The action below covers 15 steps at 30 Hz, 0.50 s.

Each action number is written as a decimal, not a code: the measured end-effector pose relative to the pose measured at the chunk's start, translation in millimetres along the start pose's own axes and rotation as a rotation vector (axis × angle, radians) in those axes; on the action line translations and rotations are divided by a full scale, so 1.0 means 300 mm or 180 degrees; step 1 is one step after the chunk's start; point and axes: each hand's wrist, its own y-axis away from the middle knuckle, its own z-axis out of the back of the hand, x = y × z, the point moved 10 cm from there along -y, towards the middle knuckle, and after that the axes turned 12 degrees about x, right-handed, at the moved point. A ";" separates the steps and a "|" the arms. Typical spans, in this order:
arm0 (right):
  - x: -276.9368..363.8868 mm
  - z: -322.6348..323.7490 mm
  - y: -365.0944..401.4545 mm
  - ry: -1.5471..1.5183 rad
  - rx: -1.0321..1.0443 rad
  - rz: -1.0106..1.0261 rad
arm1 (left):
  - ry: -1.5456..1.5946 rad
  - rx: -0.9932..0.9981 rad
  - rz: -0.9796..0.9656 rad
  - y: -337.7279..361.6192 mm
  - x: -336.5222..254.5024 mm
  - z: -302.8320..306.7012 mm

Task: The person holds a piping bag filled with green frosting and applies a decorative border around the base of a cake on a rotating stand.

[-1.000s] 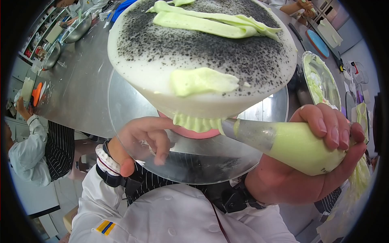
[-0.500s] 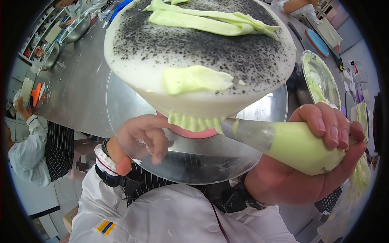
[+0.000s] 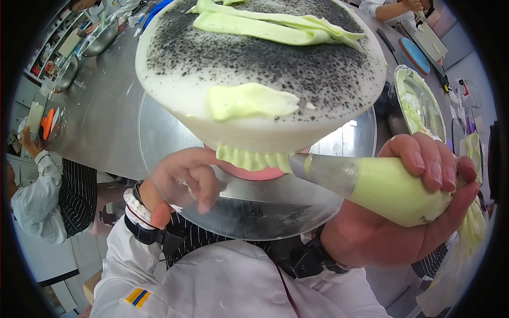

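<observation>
A tall white cake with black speckles on top stands on a clear round plate, with a pink base beneath it. Pale green ribbons of cream and a green smear lie on its upper surface. Along the cake's lower edge runs a ruffled green border. My right hand is wrapped around a piping bag of green cream, its metal tip touching the border's right end. My left hand, seen through the plate, holds nothing visible; its index finger reaches toward the base, the others loosely bent.
A metal bowl smeared with green cream stands at right. Beyond it lie a blue disc and a black-handled tool. More metal bowls and an orange tool are at left. Co-workers stand at the left and far right.
The cake has turned slightly, so its near smear and the ruffled border have shifted left. The piping tip stays at the border's right end. A co-worker's hand at top right has moved.
</observation>
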 end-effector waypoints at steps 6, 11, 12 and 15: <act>0.004 0.009 -0.001 0.0051 -0.0032 0.0010 | -0.0003 0.0000 -0.0006 -0.001 0.002 -0.005; 0.012 0.030 -0.012 0.0036 -0.0016 0.0002 | -0.0116 -0.0017 0.0069 -0.022 0.009 -0.002; 0.013 0.030 -0.011 0.0049 -0.0042 0.0027 | -0.0116 -0.0017 0.0069 -0.020 0.009 -0.003; 0.012 0.025 -0.005 0.0076 -0.0062 0.0059 | -0.0085 -0.0001 -0.0105 -0.016 -0.003 -0.011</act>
